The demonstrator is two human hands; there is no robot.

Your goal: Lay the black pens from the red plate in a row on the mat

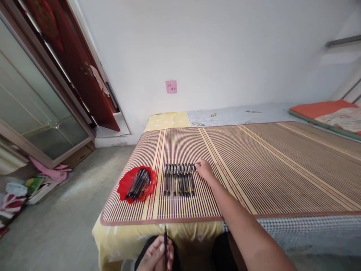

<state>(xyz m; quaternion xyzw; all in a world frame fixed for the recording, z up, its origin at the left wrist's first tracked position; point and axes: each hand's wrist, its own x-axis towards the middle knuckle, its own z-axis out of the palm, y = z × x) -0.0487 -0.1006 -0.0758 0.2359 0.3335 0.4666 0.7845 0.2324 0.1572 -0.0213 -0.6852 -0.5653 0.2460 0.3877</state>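
My left hand (156,256) is close to me, below the bed's front edge, with its fingers closed around a dark pen (165,241) that points upward. My right hand (204,169) reaches over the bamboo mat. Its fingertips are pinched at the capped end of the rightmost pen (193,180) in a row. That row of several black capped pens (175,180) lies side by side, caps toward the wall. Left of it, a red scalloped plate (123,184) holds a loose pile of more pens (138,184).
The striped mat (270,173) covers most of the bed, over a yellow and checked sheet (166,120). A folded orange and green quilt (324,110) lies at the far right. A pink note (171,87) is on the wall. Clothes and other items lie on the floor at left.
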